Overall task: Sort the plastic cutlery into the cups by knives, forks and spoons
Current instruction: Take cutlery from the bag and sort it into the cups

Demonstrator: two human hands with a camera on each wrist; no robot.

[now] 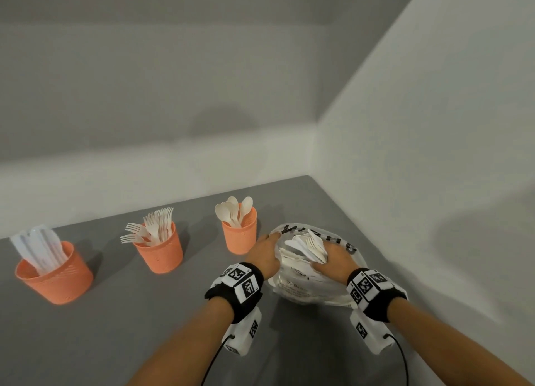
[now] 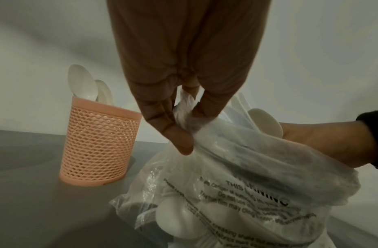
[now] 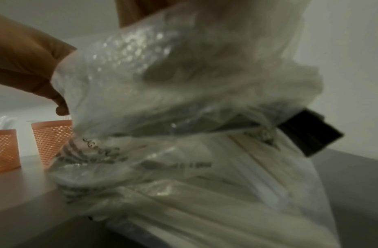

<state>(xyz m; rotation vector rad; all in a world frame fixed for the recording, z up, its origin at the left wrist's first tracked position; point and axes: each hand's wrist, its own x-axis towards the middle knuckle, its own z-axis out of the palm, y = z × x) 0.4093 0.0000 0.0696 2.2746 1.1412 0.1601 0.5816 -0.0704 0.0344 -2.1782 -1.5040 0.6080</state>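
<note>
Three orange mesh cups stand in a row on the grey table: the knife cup (image 1: 55, 275) at the left, the fork cup (image 1: 159, 251) in the middle, the spoon cup (image 1: 239, 235) at the right. Just right of the spoon cup sits a clear printed plastic bag (image 1: 307, 287) with white cutlery inside. My left hand (image 1: 270, 242) pinches the bag's film at its upper left edge, as the left wrist view shows (image 2: 188, 120). My right hand (image 1: 325, 259) is at the bag's mouth and grips a bundle of white cutlery (image 1: 305, 245) that fans out above it. The bag (image 3: 205, 117) hides the right fingers.
A white wall (image 1: 434, 154) rises close behind and to the right of the bag, meeting the back wall in a corner. Bare grey table (image 1: 130, 333) lies in front of the cups. Cables trail from both wrist units toward me.
</note>
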